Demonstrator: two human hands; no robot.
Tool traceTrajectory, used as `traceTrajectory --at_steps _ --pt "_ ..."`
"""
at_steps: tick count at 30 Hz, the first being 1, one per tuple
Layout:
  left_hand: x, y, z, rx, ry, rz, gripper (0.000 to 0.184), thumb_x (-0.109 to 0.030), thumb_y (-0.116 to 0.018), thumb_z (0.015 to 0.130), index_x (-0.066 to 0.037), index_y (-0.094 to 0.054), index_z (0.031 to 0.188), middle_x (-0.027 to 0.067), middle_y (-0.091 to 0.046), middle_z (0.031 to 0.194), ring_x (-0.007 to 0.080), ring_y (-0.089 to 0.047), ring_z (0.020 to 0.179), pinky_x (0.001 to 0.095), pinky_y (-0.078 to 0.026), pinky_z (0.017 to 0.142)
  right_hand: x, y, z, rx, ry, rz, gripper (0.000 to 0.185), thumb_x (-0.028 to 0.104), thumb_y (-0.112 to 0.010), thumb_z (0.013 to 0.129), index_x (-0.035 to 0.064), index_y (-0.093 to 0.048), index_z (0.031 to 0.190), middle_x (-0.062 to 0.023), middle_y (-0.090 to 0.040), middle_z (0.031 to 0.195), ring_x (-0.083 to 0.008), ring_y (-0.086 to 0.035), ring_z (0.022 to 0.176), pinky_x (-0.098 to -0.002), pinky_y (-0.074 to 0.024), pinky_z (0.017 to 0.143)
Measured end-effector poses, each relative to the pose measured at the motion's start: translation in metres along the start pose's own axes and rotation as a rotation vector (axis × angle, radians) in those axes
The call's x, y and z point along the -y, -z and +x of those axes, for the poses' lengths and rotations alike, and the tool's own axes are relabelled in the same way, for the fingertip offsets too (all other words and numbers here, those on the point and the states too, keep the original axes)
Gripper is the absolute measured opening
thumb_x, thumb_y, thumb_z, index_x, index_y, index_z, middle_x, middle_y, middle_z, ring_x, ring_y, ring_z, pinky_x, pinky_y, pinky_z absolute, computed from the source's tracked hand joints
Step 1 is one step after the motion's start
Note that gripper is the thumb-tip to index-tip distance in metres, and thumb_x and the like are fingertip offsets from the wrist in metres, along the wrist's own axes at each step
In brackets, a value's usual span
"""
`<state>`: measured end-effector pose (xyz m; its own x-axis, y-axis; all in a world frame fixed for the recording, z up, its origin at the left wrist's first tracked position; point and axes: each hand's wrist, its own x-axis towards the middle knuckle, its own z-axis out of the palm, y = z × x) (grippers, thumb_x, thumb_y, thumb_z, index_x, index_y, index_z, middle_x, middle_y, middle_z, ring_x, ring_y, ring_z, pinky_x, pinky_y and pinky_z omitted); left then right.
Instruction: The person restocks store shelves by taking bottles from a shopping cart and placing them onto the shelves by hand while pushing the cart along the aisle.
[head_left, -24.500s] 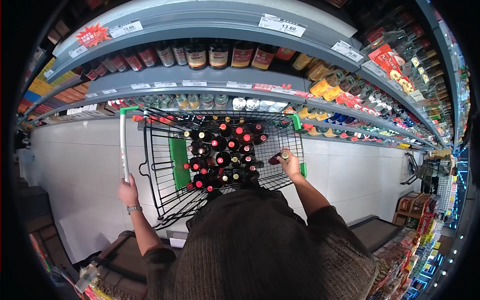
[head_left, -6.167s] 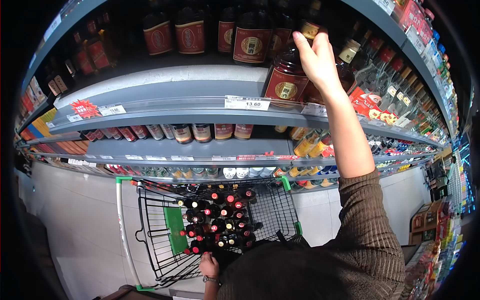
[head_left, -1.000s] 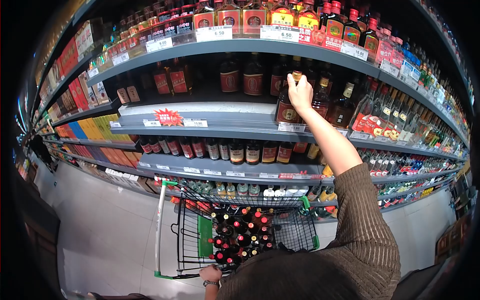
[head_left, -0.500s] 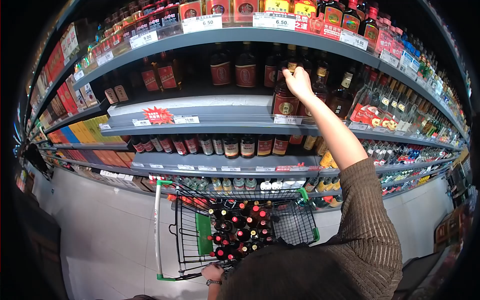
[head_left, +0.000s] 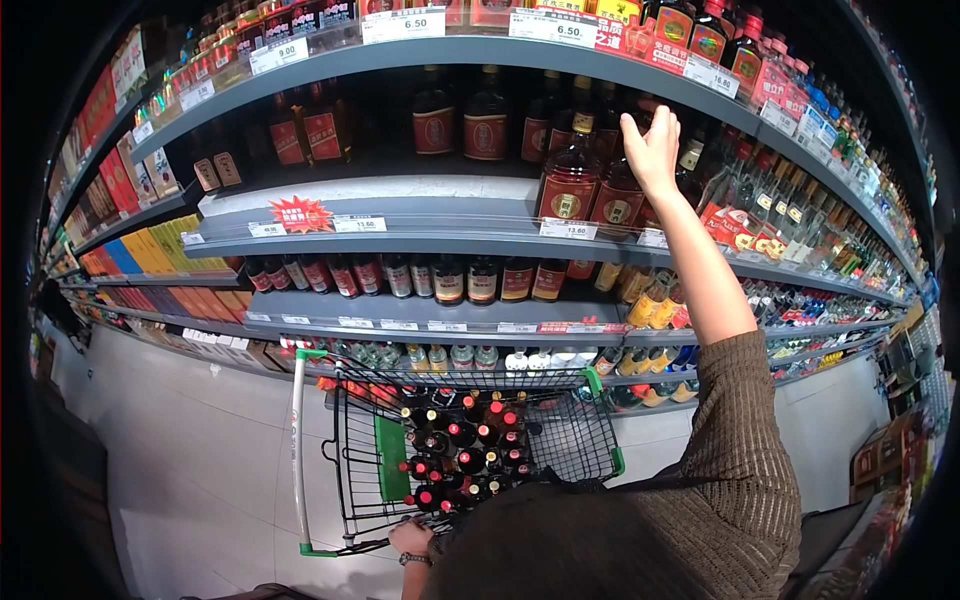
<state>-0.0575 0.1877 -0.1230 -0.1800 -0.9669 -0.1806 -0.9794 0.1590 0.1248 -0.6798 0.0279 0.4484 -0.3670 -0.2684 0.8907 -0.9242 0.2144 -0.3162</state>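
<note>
Red-labelled bottle (head_left: 570, 192) stands at shelf (head_left: 430, 240) edge. Just right of it, second bottle (head_left: 617, 207), right hand (head_left: 652, 150) near its top; fingers' grip: cannot tell. Left hand (head_left: 410, 538) below, beside cart (head_left: 393, 460), fingers unclear. Sideways bump could topple crowded bottles.

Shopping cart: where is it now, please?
In the head view, the shopping cart stands at lower centre, before the shelves, with the left hand by its near side.

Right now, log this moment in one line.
right hand: at dark red-labelled glass bottles on grey shelf, grip unclear; left hand: at near edge of black wire cart; inside cart: red-capped and gold-capped bottles
</note>
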Motion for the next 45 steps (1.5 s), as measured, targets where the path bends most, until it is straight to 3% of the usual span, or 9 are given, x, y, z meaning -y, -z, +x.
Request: traceTrajectory --at_steps 3,7,20,27,30,34,39,43,45 --pt "0.0 0.001 0.0 0.029 -0.001 -0.018 0.023 -0.032 -0.063 0.07 -0.018 -0.077 0.084 0.0096 -0.071 0.074 0.0271 -0.068 0.072 0.0419 -0.047 0.071 -0.017 -0.007 0.0 -0.05 0.015 0.015 0.043 0.029 -0.067 0.083 -0.0036 -0.053 0.108 -0.0223 -0.057 0.097 -0.0385 -0.055 0.095 -0.0471 -0.0439 0.085" --pt "0.001 0.0 -0.001 0.014 -0.007 -0.03 0.023 -0.032 -0.063 0.07 -0.018 -0.076 0.083 0.0092 -0.07 0.074 0.0272 -0.068 0.072 0.0418 -0.047 0.072 -0.025 -0.021 -0.004 0.143 -0.368 0.196 0.042 0.025 -0.062 0.087 -0.0086 -0.05 0.108 -0.0267 -0.063 0.094 -0.0407 -0.063 0.088 -0.0435 -0.0489 0.081" --pt "-0.002 0.002 -0.002 -0.001 -0.021 0.014 0.023 -0.031 -0.062 0.07 -0.017 -0.075 0.083 0.0097 -0.07 0.073 0.0285 -0.068 0.071 0.0424 -0.048 0.07 -0.049 -0.025 -0.006 0.179 -0.209 0.109 0.03 0.021 -0.057 0.09 -0.0076 -0.049 0.09 -0.0293 -0.061 0.088 -0.044 -0.061 0.089 -0.0485 -0.0467 0.079" --pt "-0.003 0.0 0.0 0.039 -0.004 0.054 0.023 -0.03 -0.062 0.07 -0.017 -0.075 0.083 0.0102 -0.07 0.072 0.0288 -0.068 0.071 0.0422 -0.047 0.07 -0.05 -0.025 -0.009 0.151 -0.132 0.127 0.032 0.022 -0.059 0.089 -0.0072 -0.047 0.093 -0.0271 -0.061 0.081 -0.0438 -0.062 0.079 -0.049 -0.0472 0.074" --pt "-0.002 0.001 0.0 0.029 -0.01 0.038 0.022 -0.03 -0.061 0.07 -0.017 -0.075 0.083 0.0104 -0.07 0.072 0.0289 -0.068 0.071 0.0426 -0.047 0.07 -0.043 -0.017 -0.013 0.188 -0.187 0.174 0.038 0.022 -0.062 0.088 -0.0078 -0.046 0.104 -0.0291 -0.059 0.097 -0.0427 -0.06 0.092 -0.0482 -0.0464 0.082" --pt "-0.001 0.001 0.0 -0.005 -0.023 0.008 0.022 -0.029 -0.061 0.07 -0.017 -0.074 0.083 0.0105 -0.069 0.072 0.0291 -0.068 0.071 0.0432 -0.047 0.069 -0.026 -0.005 -0.036 -0.023 0.061 0.121 0.058 0.015 -0.066 0.084 -0.0062 -0.039 0.13 -0.0268 -0.039 0.133 -0.0406 -0.042 0.123 -0.0461 -0.0347 0.105" --pt "-0.003 0.004 -0.001 -0.026 -0.019 0.002 0.022 -0.029 -0.06 0.07 -0.017 -0.075 0.081 0.0107 -0.069 0.071 0.0293 -0.068 0.069 0.0438 -0.048 0.068 0.027 0.039 -0.098 -0.144 0.399 0.284 0.045 0.0 -0.063 0.079 -0.0012 -0.051 0.123 -0.0209 -0.051 0.128 -0.0368 -0.049 0.12 -0.0428 -0.0381 0.104" --pt "-0.005 0.008 -0.001 0.019 0.002 0.011 0.023 -0.029 -0.061 0.069 -0.019 -0.076 0.084 0.0108 -0.069 0.07 0.0298 -0.068 0.069 0.0442 -0.049 0.069 0.036 0.042 -0.203 0.373 0.328 0.485 0.023 -0.002 -0.061 0.078 0.0011 -0.061 0.1 -0.0175 -0.062 0.11 -0.0346 -0.059 0.104 -0.0412 -0.0467 0.092" --pt "-0.011 0.02 -0.001 0.079 0.029 0.044 0.026 -0.03 -0.061 0.071 -0.018 -0.075 0.09 0.0115 -0.069 0.072 0.0299 -0.068 0.074 0.0456 -0.05 0.07 0.029 0.031 -0.276 0.686 0.107 0.595 0.021 0.001 -0.061 0.08 0.0012 -0.061 0.1 -0.0159 -0.062 0.103 -0.0335 -0.06 0.102 -0.0402 -0.0469 0.09"
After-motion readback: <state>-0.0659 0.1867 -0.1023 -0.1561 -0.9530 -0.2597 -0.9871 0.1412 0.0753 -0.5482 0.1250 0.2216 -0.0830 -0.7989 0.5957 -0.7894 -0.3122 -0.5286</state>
